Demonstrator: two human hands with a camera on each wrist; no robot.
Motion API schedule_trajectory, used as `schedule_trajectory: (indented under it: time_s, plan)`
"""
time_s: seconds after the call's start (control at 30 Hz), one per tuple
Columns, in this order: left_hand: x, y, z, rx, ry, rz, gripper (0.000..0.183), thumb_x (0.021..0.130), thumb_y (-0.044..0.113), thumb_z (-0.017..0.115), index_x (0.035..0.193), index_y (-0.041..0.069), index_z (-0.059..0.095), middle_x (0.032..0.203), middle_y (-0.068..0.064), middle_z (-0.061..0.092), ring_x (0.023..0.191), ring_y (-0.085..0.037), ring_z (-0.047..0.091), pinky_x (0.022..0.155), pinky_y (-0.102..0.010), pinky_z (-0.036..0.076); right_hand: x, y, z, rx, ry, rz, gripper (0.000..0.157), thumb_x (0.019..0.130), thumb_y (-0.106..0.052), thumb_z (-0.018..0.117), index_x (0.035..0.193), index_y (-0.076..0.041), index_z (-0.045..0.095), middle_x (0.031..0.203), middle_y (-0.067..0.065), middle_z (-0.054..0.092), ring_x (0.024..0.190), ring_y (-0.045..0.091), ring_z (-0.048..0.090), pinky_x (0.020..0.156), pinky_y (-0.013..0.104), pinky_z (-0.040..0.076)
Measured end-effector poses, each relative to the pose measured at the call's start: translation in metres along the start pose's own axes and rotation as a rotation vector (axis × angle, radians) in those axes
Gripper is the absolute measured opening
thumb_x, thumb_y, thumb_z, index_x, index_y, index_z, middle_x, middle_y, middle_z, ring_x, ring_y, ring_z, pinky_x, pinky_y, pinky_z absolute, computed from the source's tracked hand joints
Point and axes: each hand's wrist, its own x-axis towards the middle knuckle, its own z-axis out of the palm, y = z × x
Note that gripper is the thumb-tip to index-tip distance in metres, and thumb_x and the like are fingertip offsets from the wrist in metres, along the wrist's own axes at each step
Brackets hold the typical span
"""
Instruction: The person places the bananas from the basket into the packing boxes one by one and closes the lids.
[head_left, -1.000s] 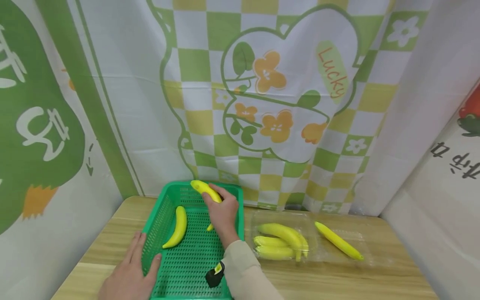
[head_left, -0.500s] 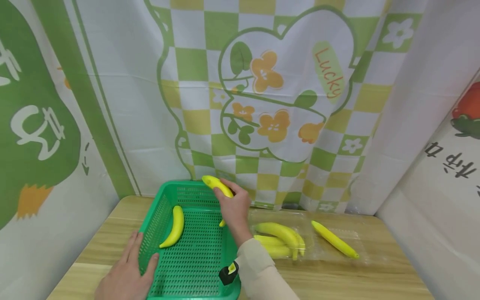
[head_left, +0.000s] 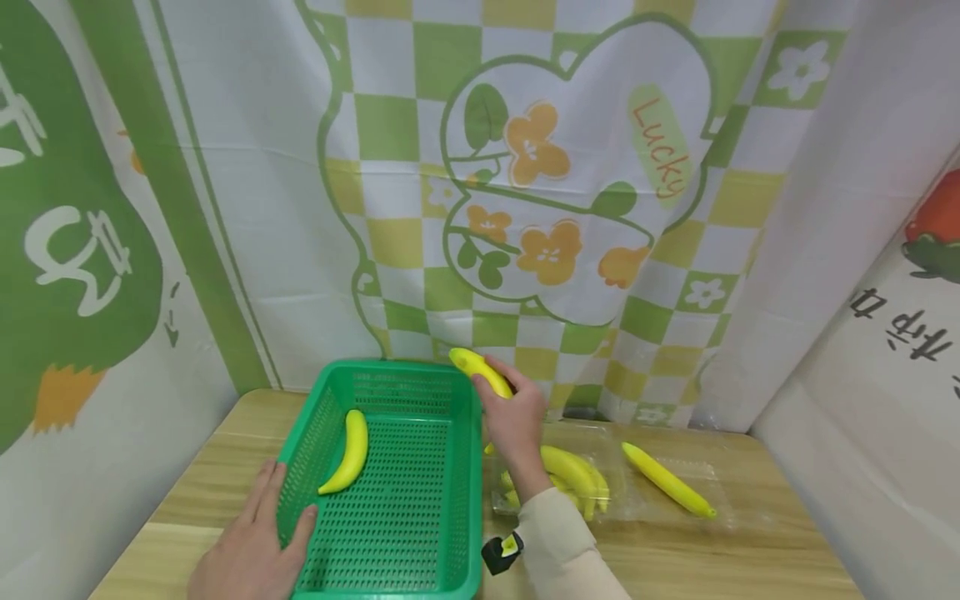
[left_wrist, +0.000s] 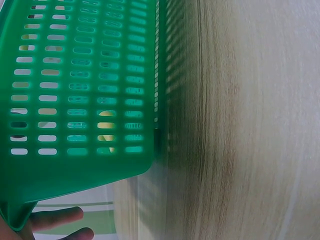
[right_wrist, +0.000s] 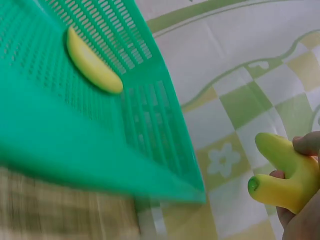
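Note:
My left hand (head_left: 251, 537) rests at the left rim of a green plastic basket (head_left: 468, 500), fingers fairly straight and thumb over the rim. In the left wrist view its fingertips (left_wrist: 70, 215) show past the basket's lower corner. My right hand (head_left: 513, 417) grips yellow bananas (head_left: 480, 371), held up just beyond the basket's right side. Two banana ends stick out side by side in the right wrist view, while the palm hides the rest. A single curved banana (head_left: 354, 454) lies inside the basket by its left wall.
Right of the basket, a clear plastic container (head_left: 607, 433) holds several bananas (head_left: 573, 475), partly behind my right forearm. Farther right, one straighter yellow banana (head_left: 667, 479) lies over clear plastic. A patterned curtain (head_left: 540, 250) hangs behind the wooden table (head_left: 675, 558).
My right hand has carried the bananas rightward, from over the basket to past its right rim. My left hand stays at the left rim.

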Motion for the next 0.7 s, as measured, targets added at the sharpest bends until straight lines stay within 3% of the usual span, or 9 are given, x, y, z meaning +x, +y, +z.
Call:
schedule_trajectory:
  time_s: [0.17,0.3,0.47,0.7]
  plan:
    - [-0.001,-0.001,-0.001,-0.009,-0.006,0.002,0.096,0.107,0.072,0.031,0.171,0.008,-0.003,0.179,-0.020,0.001,0.131,-0.065,0.052,0.062,-0.045,0.056,0.002,0.007,-0.019,-0.064,0.081,-0.024,0.032,0.093,-0.022,0.083,0.125,-0.016,0.081,0.125,0.010,0.079,0.092,0.023,0.075,0.067,0.017,0.056]
    - [-0.001,-0.003,-0.002,-0.012,-0.002,0.009,0.095,0.108,0.070,0.031,0.171,0.008,-0.004,0.179,-0.021,0.001,0.133,-0.066,0.050,0.064,-0.047,0.058,0.005,0.014,-0.031,-0.104,0.151,-0.057,0.032,0.091,-0.022,0.086,0.122,-0.016,0.082,0.122,0.010,0.081,0.092,0.026,0.078,0.066,0.016,0.056]
    - [-0.002,-0.003,-0.003,-0.015,0.004,0.011,0.095,0.108,0.070,0.030,0.171,0.009,-0.004,0.179,-0.021,0.001,0.134,-0.065,0.049,0.068,-0.052,0.060,0.007,0.021,-0.047,-0.115,0.178,-0.059,0.033,0.092,-0.022,0.086,0.124,-0.015,0.081,0.124,0.011,0.080,0.096,0.027,0.077,0.067,0.014,0.055]
    - [-0.002,-0.001,0.000,-0.013,0.002,0.008,0.095,0.107,0.071,0.030,0.171,0.010,-0.004,0.180,-0.019,0.002,0.134,-0.063,0.051,0.065,-0.047,0.058,0.009,0.034,-0.080,-0.147,0.183,-0.037,0.033,0.094,-0.022,0.084,0.126,-0.013,0.080,0.125,0.013,0.079,0.090,0.019,0.072,0.067,0.014,0.054]
